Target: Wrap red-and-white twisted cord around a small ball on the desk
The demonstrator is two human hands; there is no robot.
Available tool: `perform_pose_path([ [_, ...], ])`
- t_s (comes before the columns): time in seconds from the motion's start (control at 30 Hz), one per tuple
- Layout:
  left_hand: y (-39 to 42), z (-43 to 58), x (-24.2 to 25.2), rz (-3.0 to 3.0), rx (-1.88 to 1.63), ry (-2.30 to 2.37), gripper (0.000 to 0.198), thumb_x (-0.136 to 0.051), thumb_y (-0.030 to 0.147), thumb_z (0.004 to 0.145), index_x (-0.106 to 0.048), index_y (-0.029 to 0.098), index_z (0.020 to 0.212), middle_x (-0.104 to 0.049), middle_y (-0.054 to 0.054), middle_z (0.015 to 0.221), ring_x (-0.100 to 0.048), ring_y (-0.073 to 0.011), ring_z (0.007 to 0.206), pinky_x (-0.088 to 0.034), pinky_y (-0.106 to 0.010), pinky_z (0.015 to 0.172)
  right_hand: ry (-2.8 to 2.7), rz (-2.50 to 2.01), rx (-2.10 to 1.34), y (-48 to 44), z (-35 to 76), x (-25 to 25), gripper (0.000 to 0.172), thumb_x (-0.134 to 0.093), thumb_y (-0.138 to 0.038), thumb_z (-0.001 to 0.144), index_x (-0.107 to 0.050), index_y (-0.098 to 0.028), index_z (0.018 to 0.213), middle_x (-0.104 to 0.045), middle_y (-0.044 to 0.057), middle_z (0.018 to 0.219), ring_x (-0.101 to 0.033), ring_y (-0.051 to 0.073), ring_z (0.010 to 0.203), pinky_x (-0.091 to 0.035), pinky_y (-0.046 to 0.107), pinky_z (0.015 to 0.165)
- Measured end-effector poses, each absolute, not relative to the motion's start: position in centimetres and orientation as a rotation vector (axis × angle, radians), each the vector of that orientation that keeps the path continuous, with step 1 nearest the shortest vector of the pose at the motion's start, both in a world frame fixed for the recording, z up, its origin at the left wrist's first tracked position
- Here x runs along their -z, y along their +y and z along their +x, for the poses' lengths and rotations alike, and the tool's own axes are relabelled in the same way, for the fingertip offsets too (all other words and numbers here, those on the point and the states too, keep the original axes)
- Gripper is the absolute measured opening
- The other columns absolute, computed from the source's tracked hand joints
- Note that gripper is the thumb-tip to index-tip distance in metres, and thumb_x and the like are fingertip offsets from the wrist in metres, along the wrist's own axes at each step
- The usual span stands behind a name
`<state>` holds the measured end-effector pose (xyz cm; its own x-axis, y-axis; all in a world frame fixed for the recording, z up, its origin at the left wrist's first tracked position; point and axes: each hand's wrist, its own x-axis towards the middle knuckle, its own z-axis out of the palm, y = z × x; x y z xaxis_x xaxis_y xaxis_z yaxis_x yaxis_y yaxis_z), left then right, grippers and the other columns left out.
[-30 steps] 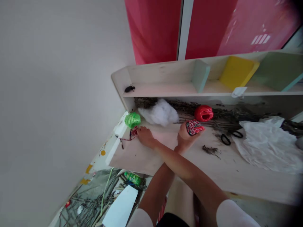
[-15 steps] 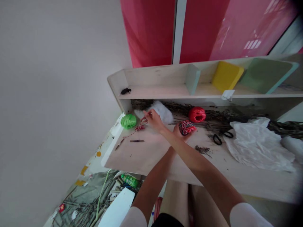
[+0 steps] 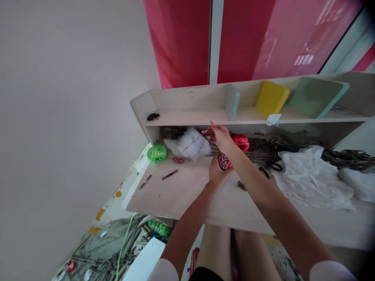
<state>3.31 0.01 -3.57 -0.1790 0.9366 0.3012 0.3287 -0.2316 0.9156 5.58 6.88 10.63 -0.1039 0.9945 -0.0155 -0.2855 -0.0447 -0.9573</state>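
My left hand (image 3: 216, 173) is wrapped round a ball of red, white and black yarn (image 3: 224, 161) just above the desk. Higher and a bit closer to the shelf, my right hand (image 3: 219, 137) pinches red-and-white twine (image 3: 187, 147). Two thin strands stretch leftward from its fingers, one toward a small wound bundle of the same twine (image 3: 177, 160) on the desk. Behind the strands lies a fluffy white wad of stuffing (image 3: 191, 142). A red ball of plastic cord (image 3: 241, 143) is partly covered by my right hand and forearm.
A green ball of plastic cord (image 3: 157, 153) sits at the desk's left end, near two pen-like tools (image 3: 170, 175). Black-handled scissors (image 3: 275, 167) and crumpled white sheeting (image 3: 313, 177) lie to the right. Dried stems line the back beneath a shelf (image 3: 187, 117).
My right hand has swung right and up from the small bundle, drawing the twine out into long strands. My left hand still holds the yarn ball. The view has shifted slightly.
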Motion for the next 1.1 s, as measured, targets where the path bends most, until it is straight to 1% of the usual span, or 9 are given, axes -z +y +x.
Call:
perform_pose_path([
  [0.1,-0.4,3.4,3.0,1.698,-1.423,1.432,0.066,-0.080,0.046,0.062,-0.051,0.025,0.117,-0.063,-0.010,0.115,-0.060,-0.0304,0.111,-0.049,-0.051,0.094,-1.034,-1.002,-1.463,7.6,8.9,-10.3,0.033,-0.064,-0.047,0.081,-0.047,-0.020,0.071,-0.055,-0.005,0.053,-0.039,0.004,0.037,-0.042,0.020,0.045],
  [0.2,-0.9,3.5,2.5,1.814,-1.371,1.402,0.067,-0.078,0.052,0.062,-0.052,0.026,0.117,-0.064,-0.010,0.115,-0.062,-0.0297,0.108,-0.051,-0.050,0.093,-1.141,-1.028,-1.393,8.2,12.2,-9.6,0.033,-0.071,-0.047,0.073,-0.052,-0.020,0.070,-0.049,-0.007,0.050,-0.042,0.005,0.040,-0.041,0.020,0.045],
  [0.37,-1.5,3.5,2.3,1.995,-1.251,1.322,0.076,-0.077,0.055,0.062,-0.049,0.023,0.126,-0.062,-0.012,0.122,-0.060,-0.0303,0.113,-0.050,-0.047,0.097,-1.170,-1.088,-0.985,8.0,17.4,-7.0,0.040,-0.081,-0.048,0.055,-0.060,-0.017,0.068,-0.058,-0.002,0.057,-0.051,0.009,0.049,-0.043,0.024,0.051],
  [0.47,-1.7,3.6,1.9,2.092,-1.205,1.292,0.082,-0.075,0.061,0.062,-0.048,0.023,0.129,-0.061,-0.013,0.125,-0.061,-0.0308,0.113,-0.050,-0.047,0.097,-1.210,-1.113,-0.737,7.4,20.0,-5.0,0.042,-0.077,-0.053,0.060,-0.064,-0.016,0.074,-0.063,0.001,0.062,-0.055,0.012,0.055,-0.045,0.026,0.056],
  [0.6,-2.0,3.6,1.6,2.190,-1.176,1.256,0.083,-0.075,0.061,0.061,-0.048,0.024,0.130,-0.062,-0.011,0.123,-0.062,-0.0290,0.110,-0.050,-0.044,0.098,-1.233,-1.115,-0.643,6.3,21.8,-2.3,0.041,-0.071,-0.056,0.067,-0.064,-0.017,0.076,-0.065,0.002,0.066,-0.058,0.014,0.061,-0.048,0.030,0.065],
  [0.73,-1.7,3.2,1.6,2.208,-1.196,1.285,0.080,-0.077,0.057,0.062,-0.048,0.027,0.130,-0.061,-0.010,0.125,-0.059,-0.0282,0.115,-0.047,-0.042,0.100,-1.146,-1.052,-0.767,5.2,21.7,-0.8,0.039,-0.071,-0.056,0.067,-0.062,-0.019,0.075,-0.059,-0.001,0.057,-0.053,0.013,0.054,-0.045,0.028,0.059],
  [0.9,-0.9,2.5,1.6,2.151,-1.297,1.372,0.079,-0.076,0.054,0.064,-0.047,0.024,0.131,-0.052,-0.013,0.135,-0.052,-0.0280,0.125,-0.045,-0.040,0.103,-1.115,-1.025,-0.867,4.4,21.6,-0.4,0.040,-0.070,-0.057,0.066,-0.061,-0.019,0.076,-0.046,-0.007,0.046,-0.039,0.010,0.042,-0.033,0.025,0.046],
  [0.97,-0.8,2.4,1.6,2.165,-1.273,1.376,0.078,-0.076,0.054,0.064,-0.047,0.024,0.131,-0.054,-0.013,0.132,-0.053,-0.0280,0.123,-0.046,-0.040,0.102,-1.114,-1.033,-0.864,4.3,21.7,-0.3,0.041,-0.069,-0.058,0.067,-0.060,-0.019,0.074,-0.046,-0.006,0.046,-0.039,0.010,0.043,-0.033,0.026,0.046],
  [1.1,-1.0,2.8,1.9,2.315,-1.117,1.311,0.081,-0.074,0.058,0.064,-0.046,0.024,0.132,-0.057,-0.011,0.130,-0.056,-0.0268,0.119,-0.045,-0.041,0.103,-1.143,-1.032,-0.842,4.2,21.9,-0.3,0.041,-0.068,-0.058,0.069,-0.061,-0.018,0.075,-0.054,-0.003,0.052,-0.046,0.011,0.048,-0.038,0.027,0.051],
])
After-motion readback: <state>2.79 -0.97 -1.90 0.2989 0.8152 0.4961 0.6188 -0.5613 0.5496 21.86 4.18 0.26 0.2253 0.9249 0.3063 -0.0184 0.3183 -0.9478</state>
